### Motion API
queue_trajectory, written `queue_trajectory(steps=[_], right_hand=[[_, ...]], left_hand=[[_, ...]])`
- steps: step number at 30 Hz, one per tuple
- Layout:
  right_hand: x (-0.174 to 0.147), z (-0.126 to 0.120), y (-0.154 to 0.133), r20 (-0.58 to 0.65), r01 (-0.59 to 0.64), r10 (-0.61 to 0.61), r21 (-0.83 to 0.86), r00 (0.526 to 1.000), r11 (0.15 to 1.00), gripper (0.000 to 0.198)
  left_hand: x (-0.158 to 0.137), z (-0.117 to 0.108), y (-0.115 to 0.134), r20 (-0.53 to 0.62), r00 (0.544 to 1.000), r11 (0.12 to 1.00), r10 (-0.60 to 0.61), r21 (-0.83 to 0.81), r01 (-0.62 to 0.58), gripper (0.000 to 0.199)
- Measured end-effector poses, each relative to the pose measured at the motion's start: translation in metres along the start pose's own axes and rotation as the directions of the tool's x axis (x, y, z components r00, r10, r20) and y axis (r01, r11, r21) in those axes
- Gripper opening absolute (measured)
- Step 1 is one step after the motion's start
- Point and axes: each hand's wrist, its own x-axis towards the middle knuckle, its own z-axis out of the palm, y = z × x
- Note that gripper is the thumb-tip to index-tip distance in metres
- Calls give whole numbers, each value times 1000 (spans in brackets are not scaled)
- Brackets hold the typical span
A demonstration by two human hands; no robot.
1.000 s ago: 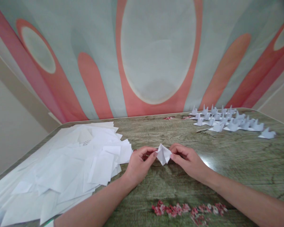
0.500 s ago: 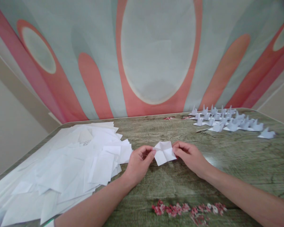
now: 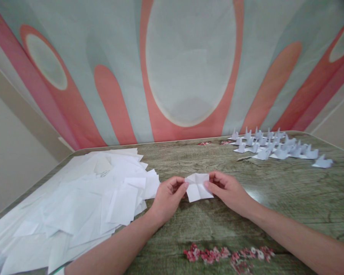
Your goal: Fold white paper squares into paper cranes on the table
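White on grey-green, apparently at a creasing step: pinching a small paper square [image 3: 198,191] by its sides over the surface [image 3: 166,244], with left hand [image 3: 169,195] at nine o'clock and right hand [image 3: 228,191] at three, likely needing even pressure along the folds next.

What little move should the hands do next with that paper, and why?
Perhaps the left hand and right hand might ease the creased paper inward along its creases: they pinch opposite sides, the sheet is spread between them, and the creases cross near its middle.
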Motion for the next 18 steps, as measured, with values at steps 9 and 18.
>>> queue_trajectory(steps=[9,18], right_hand=[[2,-2,-1,41,-13,13,19,999,1000,26],[2,-2,4,37,-36,34,66,999,997,25]], left_hand=[[1,1,-2,-43,999,999,20,34,-18,18],[3,0,-9,-41,998,999,49,23,-48,19]])
